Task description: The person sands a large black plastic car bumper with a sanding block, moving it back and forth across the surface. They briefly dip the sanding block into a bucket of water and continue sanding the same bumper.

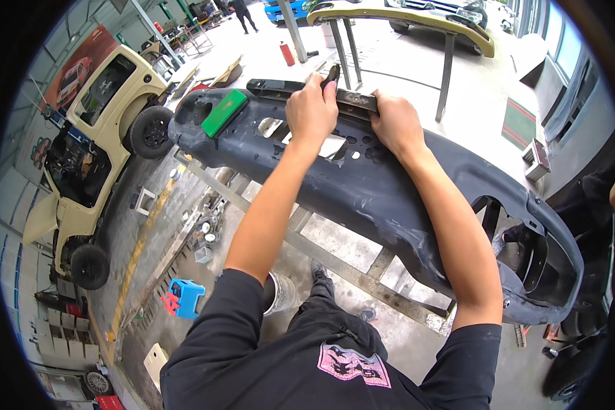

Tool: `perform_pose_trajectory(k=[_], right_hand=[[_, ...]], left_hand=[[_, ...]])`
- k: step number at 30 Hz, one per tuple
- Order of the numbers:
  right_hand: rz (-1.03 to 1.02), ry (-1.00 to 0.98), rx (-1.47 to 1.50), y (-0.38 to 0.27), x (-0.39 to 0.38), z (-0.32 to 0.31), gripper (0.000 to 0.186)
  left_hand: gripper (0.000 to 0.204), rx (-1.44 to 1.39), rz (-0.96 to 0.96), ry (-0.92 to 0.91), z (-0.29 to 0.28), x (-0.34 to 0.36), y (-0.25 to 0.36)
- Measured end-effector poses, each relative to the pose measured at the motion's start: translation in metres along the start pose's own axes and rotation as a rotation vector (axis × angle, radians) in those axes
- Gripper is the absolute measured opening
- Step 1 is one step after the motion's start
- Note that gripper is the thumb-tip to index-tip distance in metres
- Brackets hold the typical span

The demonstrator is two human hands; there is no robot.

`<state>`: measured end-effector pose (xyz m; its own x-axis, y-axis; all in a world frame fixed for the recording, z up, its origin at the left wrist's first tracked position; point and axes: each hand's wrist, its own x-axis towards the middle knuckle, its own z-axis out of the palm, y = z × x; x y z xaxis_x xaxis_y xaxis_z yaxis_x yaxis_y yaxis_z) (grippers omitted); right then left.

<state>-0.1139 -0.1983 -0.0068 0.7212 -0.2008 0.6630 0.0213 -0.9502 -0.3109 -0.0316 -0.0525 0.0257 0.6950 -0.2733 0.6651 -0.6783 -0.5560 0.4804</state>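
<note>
A dark grey car bumper (362, 188) lies across a metal stand in front of me, its surface wet and scuffed in places. Along its far edge rests a long black sanding board (270, 89) with an upright black handle. My left hand (312, 113) is closed around the board near that handle. Farther right, my right hand (398, 124) grips the board's right end, fingers curled over the far side and partly hidden. A flat green block (224, 113) sits on the bumper's left end, touched by neither hand.
Under the bumper runs the metal stand (348, 270). A bucket (280, 294) and a blue plastic stool (184, 297) are near my legs. A beige off-road vehicle (109, 130) stands at left. Beyond, a yellowish bumper (403, 19) hangs on another stand, and a red cylinder (287, 53) stands nearby.
</note>
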Motion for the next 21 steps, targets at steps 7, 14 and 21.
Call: perform_pose_trajectory(k=[7, 14, 21], right_hand=[[0.009, -0.017, 0.005, -0.003, 0.0, -0.004, 0.016], [0.001, -0.032, -0.008, -0.004, 0.002, -0.006, 0.013], [0.0, -0.016, 0.013, -0.001, -0.001, -0.002, 0.011]], left_hand=[[0.02, 0.1, 0.093, 0.095, 0.007, 0.0, -0.007], [0.023, -0.035, 0.196, 0.07, 0.01, -0.012, -0.003], [0.018, 0.05, 0.288, 0.019, 0.012, -0.02, 0.015]])
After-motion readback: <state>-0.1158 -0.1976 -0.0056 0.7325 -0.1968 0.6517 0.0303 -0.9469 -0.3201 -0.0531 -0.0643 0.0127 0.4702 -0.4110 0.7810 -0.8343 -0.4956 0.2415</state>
